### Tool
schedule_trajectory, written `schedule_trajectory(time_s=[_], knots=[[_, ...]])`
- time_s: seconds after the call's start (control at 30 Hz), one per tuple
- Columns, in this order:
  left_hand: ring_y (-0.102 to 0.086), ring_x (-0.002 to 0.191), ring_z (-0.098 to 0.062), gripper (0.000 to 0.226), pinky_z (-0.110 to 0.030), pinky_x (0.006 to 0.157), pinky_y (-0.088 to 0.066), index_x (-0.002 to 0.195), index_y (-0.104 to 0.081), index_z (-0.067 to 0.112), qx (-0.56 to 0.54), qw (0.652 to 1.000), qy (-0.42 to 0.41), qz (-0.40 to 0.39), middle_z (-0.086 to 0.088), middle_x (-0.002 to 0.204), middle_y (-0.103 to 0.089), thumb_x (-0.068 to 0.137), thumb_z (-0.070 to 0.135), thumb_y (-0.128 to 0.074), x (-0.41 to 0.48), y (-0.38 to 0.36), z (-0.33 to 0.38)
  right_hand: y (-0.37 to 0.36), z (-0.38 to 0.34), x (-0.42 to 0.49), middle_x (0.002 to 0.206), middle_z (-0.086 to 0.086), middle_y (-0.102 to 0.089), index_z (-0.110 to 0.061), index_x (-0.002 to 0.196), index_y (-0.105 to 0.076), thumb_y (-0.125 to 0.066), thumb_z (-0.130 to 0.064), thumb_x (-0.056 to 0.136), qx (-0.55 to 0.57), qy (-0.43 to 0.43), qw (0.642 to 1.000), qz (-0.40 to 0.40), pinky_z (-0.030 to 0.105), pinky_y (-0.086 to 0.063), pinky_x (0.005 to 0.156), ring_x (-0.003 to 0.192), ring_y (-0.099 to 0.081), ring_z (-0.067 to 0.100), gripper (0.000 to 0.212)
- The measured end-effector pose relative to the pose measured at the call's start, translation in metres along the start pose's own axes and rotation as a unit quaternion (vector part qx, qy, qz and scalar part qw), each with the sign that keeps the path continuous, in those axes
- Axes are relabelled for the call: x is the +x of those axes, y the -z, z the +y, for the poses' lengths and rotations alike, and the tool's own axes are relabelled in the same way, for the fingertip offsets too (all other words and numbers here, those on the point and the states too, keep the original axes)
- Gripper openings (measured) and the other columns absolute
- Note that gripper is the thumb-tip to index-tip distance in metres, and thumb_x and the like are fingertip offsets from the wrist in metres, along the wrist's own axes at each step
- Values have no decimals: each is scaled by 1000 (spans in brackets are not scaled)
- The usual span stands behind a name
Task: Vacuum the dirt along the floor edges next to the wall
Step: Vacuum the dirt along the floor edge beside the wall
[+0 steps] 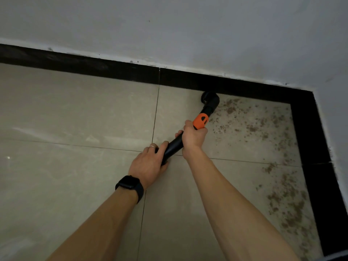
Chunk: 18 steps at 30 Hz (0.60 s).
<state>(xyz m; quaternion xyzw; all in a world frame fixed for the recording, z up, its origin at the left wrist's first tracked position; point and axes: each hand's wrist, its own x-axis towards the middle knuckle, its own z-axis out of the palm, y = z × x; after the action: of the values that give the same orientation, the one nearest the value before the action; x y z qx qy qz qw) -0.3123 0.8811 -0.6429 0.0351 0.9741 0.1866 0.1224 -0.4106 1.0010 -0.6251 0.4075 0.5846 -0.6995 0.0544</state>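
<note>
Left grip, right grip, both clenched.

The nozzle sat on the floor against the baseboard, dirt to its right.

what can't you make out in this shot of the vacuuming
Head view only:
- Rest of the vacuum: the black tube disappears under the left hand, and nothing beyond it shows.
- Floor contact: the brush head faces down and is black against the black baseboard, so its mouth cannot be seen.
- Extent of the dirt: the patch along the right wall is cut off by the bottom edge.
</note>
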Motion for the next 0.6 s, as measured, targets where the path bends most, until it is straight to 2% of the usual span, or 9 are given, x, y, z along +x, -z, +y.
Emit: schedule_trajectory(time_s=[0.17,0.27,0.5,0.6], knots=[[-55,108,-25,64,-35,81,-51,153,-18,25,47,999,-17,2,-10,129,-50,100,43,-48,11,-4,4,0,-2,15,79,8,-55,1,128,-52,-61,-9,92,11,-5,1000,16,30,-53,52,39,-51,10,38],[-58,102,-26,63,-37,76,-51,151,-26,23,60,998,-21,23,-12,124,-55,98,42,-52,13,-4,-1,-6,-2,16,77,8,-54,4,130,-53,-60,-8,90,15,-11,1000,10,28,-52,50,38,-50,11,42],[-56,102,-24,59,-38,76,-54,147,-29,24,9,1000,12,4,-8,120,-52,97,42,-55,4,13,-28,-27,4,-1,84,8,-59,-4,128,-51,-63,-11,96,7,-25,998,-52,31,-57,56,47,-60,11,35],[-57,99,-23,57,-38,75,-54,144,-29,25,0,999,21,-24,-5,118,-52,96,40,-56,-10,26,-41,-28,9,-16,86,8,-63,-4,111,-57,-69,-9,93,16,-58,993,-105,35,-61,63,60,-68,16,22]])
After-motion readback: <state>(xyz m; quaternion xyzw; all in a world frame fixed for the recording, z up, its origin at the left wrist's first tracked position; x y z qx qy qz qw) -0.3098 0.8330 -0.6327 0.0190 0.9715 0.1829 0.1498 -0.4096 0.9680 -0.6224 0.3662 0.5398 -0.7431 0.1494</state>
